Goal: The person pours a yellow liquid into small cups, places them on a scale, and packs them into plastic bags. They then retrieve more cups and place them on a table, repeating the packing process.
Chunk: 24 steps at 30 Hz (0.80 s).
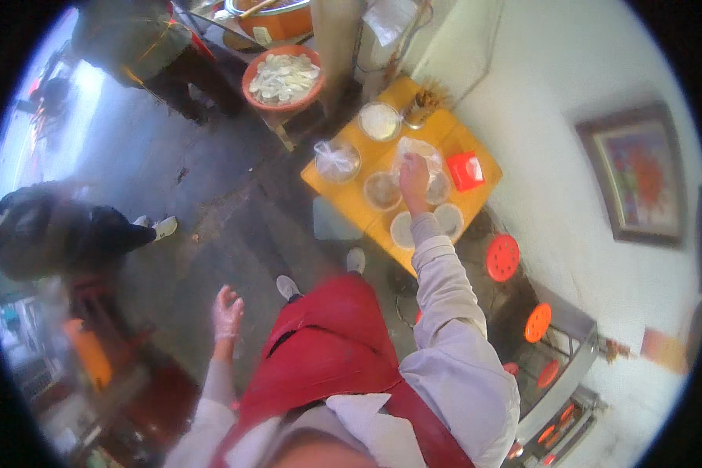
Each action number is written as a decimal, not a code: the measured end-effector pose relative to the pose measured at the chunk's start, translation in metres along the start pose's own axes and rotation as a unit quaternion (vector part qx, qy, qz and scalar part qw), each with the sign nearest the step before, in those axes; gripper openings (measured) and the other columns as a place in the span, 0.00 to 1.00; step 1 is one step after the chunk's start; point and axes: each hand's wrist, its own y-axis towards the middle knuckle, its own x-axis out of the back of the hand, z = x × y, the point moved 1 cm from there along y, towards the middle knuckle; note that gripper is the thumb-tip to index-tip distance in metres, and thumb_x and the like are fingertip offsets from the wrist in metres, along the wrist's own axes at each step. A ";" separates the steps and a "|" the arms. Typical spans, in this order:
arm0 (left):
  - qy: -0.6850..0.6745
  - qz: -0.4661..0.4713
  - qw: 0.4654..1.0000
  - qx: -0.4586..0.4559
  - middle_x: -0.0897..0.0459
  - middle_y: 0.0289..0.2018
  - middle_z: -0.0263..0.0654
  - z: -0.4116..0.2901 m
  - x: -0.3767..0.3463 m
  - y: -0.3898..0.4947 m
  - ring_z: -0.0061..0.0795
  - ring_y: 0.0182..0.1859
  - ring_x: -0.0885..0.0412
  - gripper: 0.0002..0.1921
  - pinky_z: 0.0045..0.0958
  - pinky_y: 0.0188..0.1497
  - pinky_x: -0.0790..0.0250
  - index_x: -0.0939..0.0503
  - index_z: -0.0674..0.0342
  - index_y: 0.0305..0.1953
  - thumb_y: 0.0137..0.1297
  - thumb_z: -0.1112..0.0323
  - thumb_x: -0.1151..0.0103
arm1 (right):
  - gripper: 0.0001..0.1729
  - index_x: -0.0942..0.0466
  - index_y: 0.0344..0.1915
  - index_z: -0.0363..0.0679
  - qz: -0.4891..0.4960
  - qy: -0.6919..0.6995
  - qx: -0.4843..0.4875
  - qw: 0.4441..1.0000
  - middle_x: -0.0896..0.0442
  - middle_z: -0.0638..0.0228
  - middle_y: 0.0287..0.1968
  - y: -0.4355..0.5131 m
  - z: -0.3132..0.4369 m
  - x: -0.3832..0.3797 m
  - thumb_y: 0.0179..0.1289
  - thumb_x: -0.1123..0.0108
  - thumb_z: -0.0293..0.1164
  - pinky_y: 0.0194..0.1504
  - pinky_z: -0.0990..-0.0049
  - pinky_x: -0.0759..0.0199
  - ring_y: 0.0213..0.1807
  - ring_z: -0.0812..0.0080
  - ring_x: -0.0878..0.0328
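Observation:
My right hand [415,172] reaches over the yellow wooden table [351,196] and grips the top of a clear plastic bag [424,151]. Under and around it stand several round containers, one of them [382,191] just left of my hand. A knotted clear bag lies on a round container [337,161] at the table's left corner. Farther back is a round container of white stuff [379,121]. A red box [466,171] with white tissue sits right of the bag. My left hand [228,313] hangs over the floor beside my red apron, fingers apart and holding nothing; it looks coated or thinly gloved.
An orange basin of pale slices [285,78] stands beyond the table's left side, near a larger orange pot [275,22]. Two people [146,52] are at the left. Red stools [502,258] line the right wall, below a framed picture [637,175].

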 end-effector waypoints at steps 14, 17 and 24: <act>-0.207 -0.115 0.971 -0.025 0.16 0.31 0.37 -0.116 -0.077 -0.081 0.25 0.34 0.19 0.14 0.29 0.39 0.25 0.21 0.66 0.33 0.73 0.62 0.47 | 0.16 0.18 0.45 0.41 0.309 0.046 -0.011 0.950 0.15 0.52 0.43 -0.061 0.024 -0.032 0.65 0.44 0.39 0.44 0.57 0.25 0.44 0.50 0.18; -0.166 -0.118 0.942 -0.267 0.16 0.33 0.38 -0.227 -0.036 -0.089 0.27 0.38 0.20 0.11 0.30 0.44 0.26 0.21 0.63 0.33 0.71 0.64 0.46 | 0.18 0.18 0.45 0.40 0.384 0.072 -0.027 0.920 0.14 0.53 0.38 -0.122 0.054 -0.018 0.66 0.45 0.42 0.45 0.60 0.25 0.41 0.54 0.16; -0.165 -0.134 0.651 -0.728 0.24 0.50 0.46 -0.374 0.074 -0.248 0.37 0.53 0.25 0.19 0.41 0.58 0.32 0.30 0.57 0.43 0.67 0.47 0.44 | 0.17 0.17 0.40 0.39 0.379 -0.033 0.006 0.925 0.14 0.55 0.34 -0.191 0.055 0.037 0.65 0.45 0.40 0.41 0.63 0.24 0.37 0.55 0.16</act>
